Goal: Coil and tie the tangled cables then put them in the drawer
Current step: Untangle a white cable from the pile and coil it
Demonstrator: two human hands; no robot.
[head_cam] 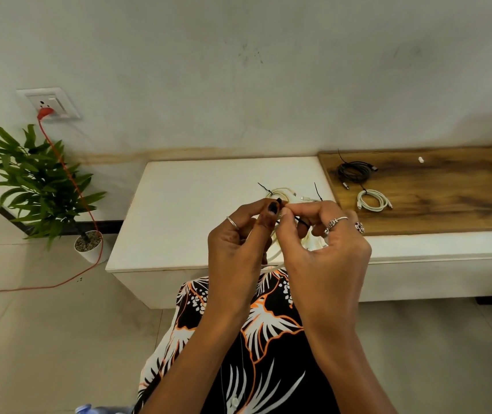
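Note:
My left hand [238,243] and my right hand [325,246] are raised together above the front edge of the white cabinet top [197,201]. Between them hangs a coiled white cable [276,255], mostly hidden by my fingers. Both hands pinch a thin black cable tie [298,220] at the top of the coil. Behind my hands on the white top lies a tied white cable [282,193] with black tie ends sticking up. On the wooden board [447,192] lie a tied black cable coil [355,171] and a tied white cable coil [373,201].
A potted plant [38,186] stands on the floor at the left. A red cord [68,180] runs from a wall socket [49,104] down across the floor. A small white piece [421,159] lies on the board. No drawer is in view.

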